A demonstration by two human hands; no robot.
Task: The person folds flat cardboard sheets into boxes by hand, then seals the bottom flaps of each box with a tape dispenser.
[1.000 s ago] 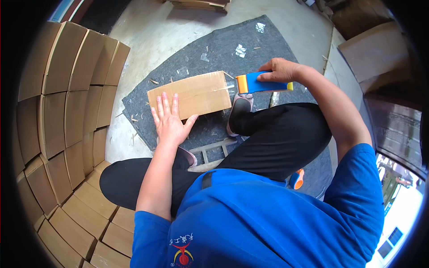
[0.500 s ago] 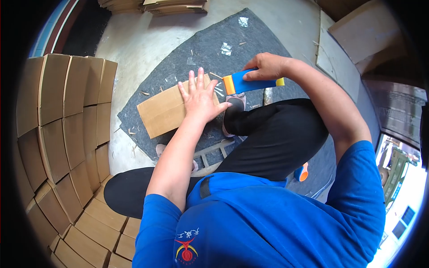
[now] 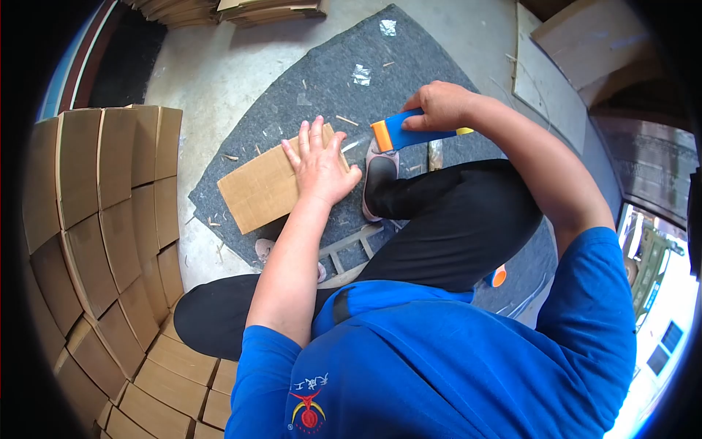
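A brown cardboard box [image 3: 256, 192] lies tilted in front of me, over the dark mat. My left hand [image 3: 319, 167] rests on its right part, palm down with fingers spread. To the right, my right hand [image 3: 439, 107] is closed round a blue tool with orange and yellow ends [image 3: 404, 132], which looks like a tape dispenser. Its orange end points left, apart from the box. A pale strip [image 3: 358, 143] shows between the box and the tool.
Stacked cardboard boxes [image 3: 117, 212] rise on the left. Flat cardboard [image 3: 270, 10] lies at the top. A metal frame [image 3: 349, 256] is near my feet. An orange roll [image 3: 499, 276] sits right of my leg. Foil scraps [image 3: 361, 74] lie on the mat [image 3: 292, 95].
The view has shifted slightly. The blue tool is tilted more, its orange end a little farther from my left hand. My left hand stays on the box.
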